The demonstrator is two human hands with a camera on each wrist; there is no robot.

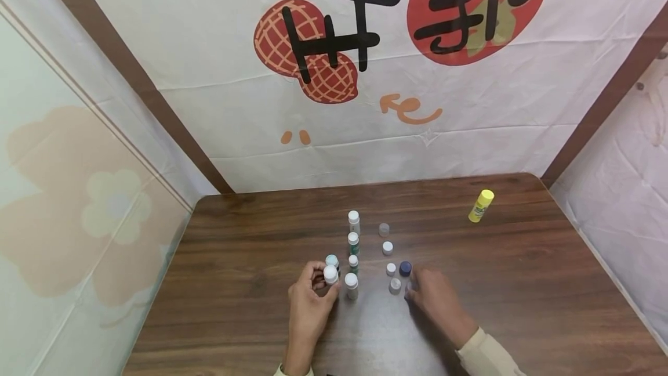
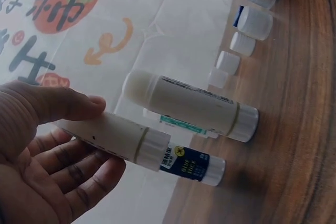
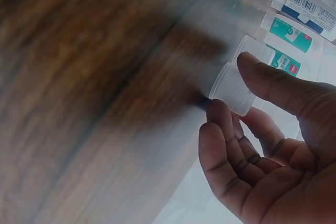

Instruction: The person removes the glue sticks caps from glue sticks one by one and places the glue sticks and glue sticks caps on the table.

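Observation:
My left hand (image 1: 310, 302) holds a white glue stick (image 2: 113, 137) between thumb and fingers, its base raised off the table. Close behind it stands a glue stick with a navy label (image 2: 195, 164). To its right is a standing white glue stick (image 1: 351, 287), whose bare glue tip shows in the left wrist view. Beyond that, other glue sticks (image 1: 353, 242) stand in a row. My right hand (image 1: 437, 302) pinches a translucent ribbed cap (image 3: 231, 88) between thumb and fingers, low over the table. Near it lie a navy cap (image 1: 405, 268) and a clear cap (image 1: 395, 286).
More white and clear caps (image 1: 387, 248) run in a line right of the glue sticks. A yellow glue stick (image 1: 480, 206) stands at the back right of the wooden table (image 1: 235, 248). A printed cloth (image 1: 219, 115) hangs behind the table.

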